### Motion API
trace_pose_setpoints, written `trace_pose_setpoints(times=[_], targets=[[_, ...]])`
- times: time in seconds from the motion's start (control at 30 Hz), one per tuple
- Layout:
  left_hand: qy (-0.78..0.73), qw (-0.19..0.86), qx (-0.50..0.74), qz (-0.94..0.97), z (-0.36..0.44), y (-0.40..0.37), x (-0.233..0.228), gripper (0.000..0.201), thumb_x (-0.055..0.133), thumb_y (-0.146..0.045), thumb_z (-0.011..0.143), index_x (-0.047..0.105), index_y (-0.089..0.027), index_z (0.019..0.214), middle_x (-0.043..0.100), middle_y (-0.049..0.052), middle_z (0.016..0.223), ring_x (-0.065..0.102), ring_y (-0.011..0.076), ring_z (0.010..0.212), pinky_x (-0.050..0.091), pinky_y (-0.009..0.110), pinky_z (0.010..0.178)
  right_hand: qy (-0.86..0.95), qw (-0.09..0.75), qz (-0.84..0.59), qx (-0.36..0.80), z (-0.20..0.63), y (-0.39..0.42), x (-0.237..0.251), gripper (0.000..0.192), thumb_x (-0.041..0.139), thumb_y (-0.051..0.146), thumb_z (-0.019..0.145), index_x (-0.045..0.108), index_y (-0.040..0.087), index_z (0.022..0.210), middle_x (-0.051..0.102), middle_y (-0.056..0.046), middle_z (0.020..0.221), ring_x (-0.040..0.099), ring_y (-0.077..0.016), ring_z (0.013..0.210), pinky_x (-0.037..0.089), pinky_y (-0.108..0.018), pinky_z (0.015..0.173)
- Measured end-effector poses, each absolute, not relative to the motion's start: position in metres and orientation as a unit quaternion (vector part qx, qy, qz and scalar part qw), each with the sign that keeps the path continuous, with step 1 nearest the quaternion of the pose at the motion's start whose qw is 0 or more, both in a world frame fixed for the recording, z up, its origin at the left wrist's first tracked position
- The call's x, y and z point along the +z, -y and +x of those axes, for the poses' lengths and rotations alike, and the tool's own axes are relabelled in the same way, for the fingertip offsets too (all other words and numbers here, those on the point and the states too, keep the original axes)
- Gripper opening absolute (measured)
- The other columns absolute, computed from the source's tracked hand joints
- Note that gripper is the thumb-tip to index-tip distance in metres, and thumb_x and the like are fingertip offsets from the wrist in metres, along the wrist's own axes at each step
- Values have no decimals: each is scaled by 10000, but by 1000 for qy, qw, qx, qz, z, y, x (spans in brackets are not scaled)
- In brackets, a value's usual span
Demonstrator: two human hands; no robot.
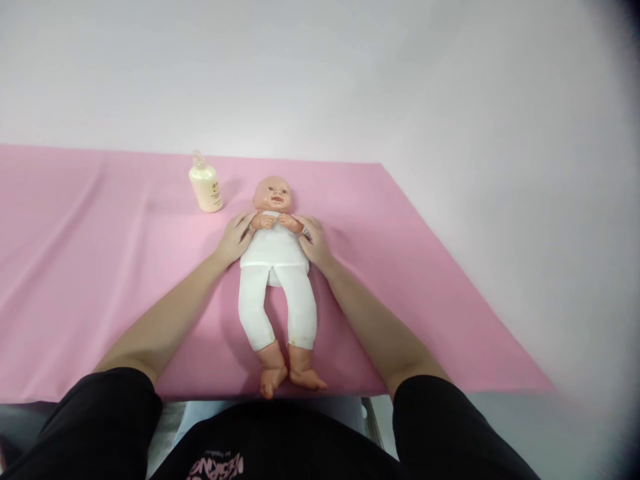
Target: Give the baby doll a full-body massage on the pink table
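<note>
A baby doll (275, 247) with a white cloth body and bare plastic head, hands and feet lies on its back. Its head points away from me and its feet toward the near table edge. My left hand (235, 238) is closed around the doll's arm and side on the left, fingers over the arm near the shoulder. On the other side, my right hand (315, 241) grips the doll's other arm in the same way. Both doll forearms are bent across its chest. My fingertips are partly hidden behind the doll's arms.
A pump bottle (206, 187) of pale yellow liquid stands to the left of the doll's head. Pink cloth (390, 293) covers the table, with folds on the left. The table's right edge slants toward me, and a pale wall (300, 80) rises behind.
</note>
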State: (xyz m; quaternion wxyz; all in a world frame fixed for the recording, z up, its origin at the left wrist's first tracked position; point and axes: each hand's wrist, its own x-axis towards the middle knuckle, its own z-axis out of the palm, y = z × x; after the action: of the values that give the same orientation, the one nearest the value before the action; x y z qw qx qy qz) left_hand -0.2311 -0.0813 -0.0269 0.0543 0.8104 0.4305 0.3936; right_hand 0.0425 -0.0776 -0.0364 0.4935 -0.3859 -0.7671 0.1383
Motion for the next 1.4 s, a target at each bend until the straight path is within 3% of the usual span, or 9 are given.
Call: trace_pose_setpoints(times=[1.4], targets=[[-429,58,395,810,-231,81,-27,489,401,-392,1033,507,-171,1456,594,165,1389,545,289,1306,414,514,1173,769,480,-398,144,43,79,-35,614,463,92,780,615,251,1353,651,-84,1308,557,-275,1263,404,-503,1173]])
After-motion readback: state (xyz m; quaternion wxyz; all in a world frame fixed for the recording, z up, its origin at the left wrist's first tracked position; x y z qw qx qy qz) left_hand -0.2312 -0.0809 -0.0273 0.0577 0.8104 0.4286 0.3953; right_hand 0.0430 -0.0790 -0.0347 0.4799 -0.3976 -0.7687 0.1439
